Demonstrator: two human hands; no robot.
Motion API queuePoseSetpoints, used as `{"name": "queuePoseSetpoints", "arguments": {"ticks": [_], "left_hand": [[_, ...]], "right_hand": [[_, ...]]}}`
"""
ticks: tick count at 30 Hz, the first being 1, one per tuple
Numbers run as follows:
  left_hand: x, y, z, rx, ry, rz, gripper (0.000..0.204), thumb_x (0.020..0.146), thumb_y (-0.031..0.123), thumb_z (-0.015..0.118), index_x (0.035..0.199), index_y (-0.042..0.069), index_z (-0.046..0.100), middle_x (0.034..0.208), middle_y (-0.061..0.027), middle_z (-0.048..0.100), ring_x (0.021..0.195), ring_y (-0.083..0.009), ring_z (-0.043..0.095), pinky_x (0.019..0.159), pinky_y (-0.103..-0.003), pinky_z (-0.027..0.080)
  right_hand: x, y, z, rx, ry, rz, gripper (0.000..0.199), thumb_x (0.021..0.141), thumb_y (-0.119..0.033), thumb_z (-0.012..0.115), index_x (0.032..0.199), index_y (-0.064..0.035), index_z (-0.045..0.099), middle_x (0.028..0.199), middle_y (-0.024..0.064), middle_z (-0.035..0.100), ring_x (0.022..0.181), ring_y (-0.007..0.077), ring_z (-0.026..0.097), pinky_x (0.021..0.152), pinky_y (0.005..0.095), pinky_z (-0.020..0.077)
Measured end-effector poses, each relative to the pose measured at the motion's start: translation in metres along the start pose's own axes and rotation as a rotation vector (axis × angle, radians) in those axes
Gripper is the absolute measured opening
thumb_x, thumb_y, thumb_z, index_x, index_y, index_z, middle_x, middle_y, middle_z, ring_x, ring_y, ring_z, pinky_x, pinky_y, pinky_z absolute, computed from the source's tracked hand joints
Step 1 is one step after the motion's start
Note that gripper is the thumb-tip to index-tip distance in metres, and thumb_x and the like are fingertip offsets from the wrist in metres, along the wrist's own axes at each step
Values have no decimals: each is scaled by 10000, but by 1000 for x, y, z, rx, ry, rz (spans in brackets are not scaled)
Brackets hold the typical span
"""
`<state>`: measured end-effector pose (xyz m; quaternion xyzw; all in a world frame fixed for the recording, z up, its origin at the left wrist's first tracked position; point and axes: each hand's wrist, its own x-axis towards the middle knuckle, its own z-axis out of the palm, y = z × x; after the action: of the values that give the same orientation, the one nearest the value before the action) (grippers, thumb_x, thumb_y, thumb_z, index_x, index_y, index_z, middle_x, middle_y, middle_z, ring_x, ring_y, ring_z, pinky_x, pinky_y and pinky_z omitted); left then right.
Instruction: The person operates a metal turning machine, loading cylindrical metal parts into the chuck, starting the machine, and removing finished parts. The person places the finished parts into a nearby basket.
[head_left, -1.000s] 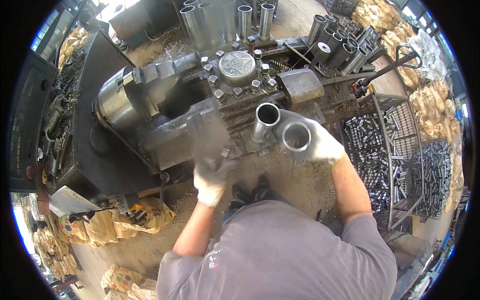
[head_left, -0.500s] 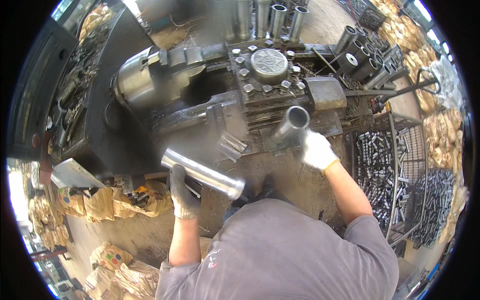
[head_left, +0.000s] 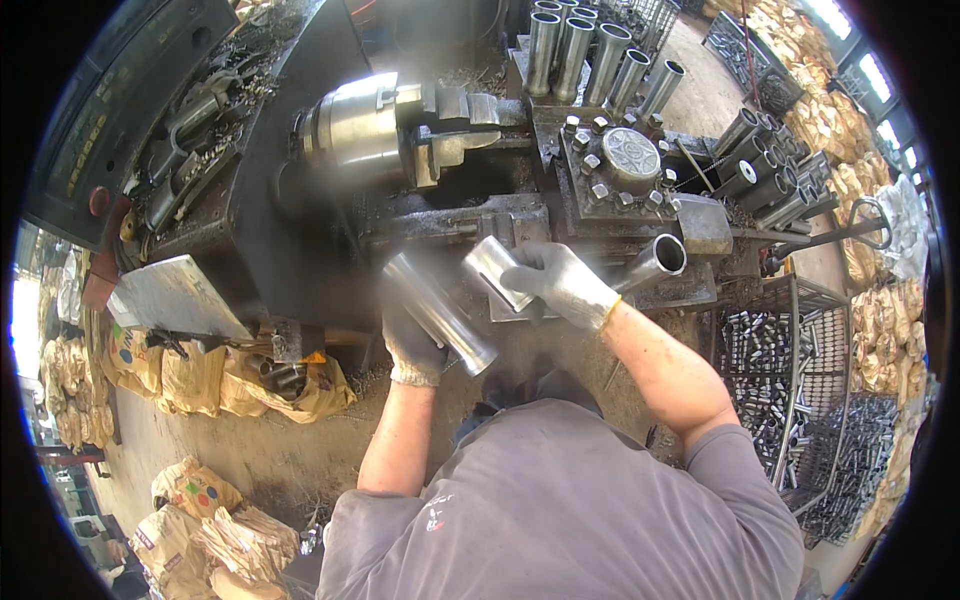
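My left hand point(head_left: 410, 345), in a dark-palmed work glove, is closed around a shiny metal tube point(head_left: 440, 315) that slants down to the right. Just to the right of it, my right hand point(head_left: 565, 282) in a white glove grips a short slotted metal sleeve point(head_left: 493, 268) between thumb and fingers. The sleeve's slot faces up, and its end is close to the tube but apart from it. Both pieces are over the front of a lathe. Beyond my right hand, another metal tube point(head_left: 655, 262) leans with its open end up; the glove partly hides its lower part.
The lathe's chuck point(head_left: 355, 130) is at the upper left, the bolted tool post point(head_left: 630, 160) right of centre. Upright tubes point(head_left: 570, 60) stand behind; more tubes point(head_left: 765, 170) are stacked right. A wire basket point(head_left: 790, 390) holds small metal parts. Sacks point(head_left: 190, 380) lie left.
My right hand has moved left from beside the leaning tube and taken hold of the slotted sleeve, which lay on the lathe. The left hand's tube now tilts more steeply. The view has shifted.
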<state>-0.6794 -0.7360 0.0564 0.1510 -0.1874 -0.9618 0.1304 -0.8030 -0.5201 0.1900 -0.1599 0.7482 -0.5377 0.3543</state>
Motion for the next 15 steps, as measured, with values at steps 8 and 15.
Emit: {"name": "queuePoseSetpoints", "arguments": {"ticks": [8, 15], "left_hand": [[-9, 6, 162, 339, -342, 358, 955, 1044, 676, 565, 1693, 30, 296, 1640, -214, 476, 1500, -361, 487, 1257, -515, 368], [31, 17, 2, 674, 77, 291, 650, 1032, 471, 687, 1501, 32, 588, 1344, -107, 719, 1227, -276, 674, 1029, -433, 531]], "right_hand": [[-6, -102, -23, -349, -33, -237, 818, 777, -330, 911, 1442, 12, 581, 1160, 219, 770, 1036, 324, 769, 922, 423, 622], [110, -172, -176, -1561, 236, -673, 675, 785, -167, 853, 1391, -41, 584, 1156, 220, 705, 1019, 401, 744, 800, 535, 612]]}}
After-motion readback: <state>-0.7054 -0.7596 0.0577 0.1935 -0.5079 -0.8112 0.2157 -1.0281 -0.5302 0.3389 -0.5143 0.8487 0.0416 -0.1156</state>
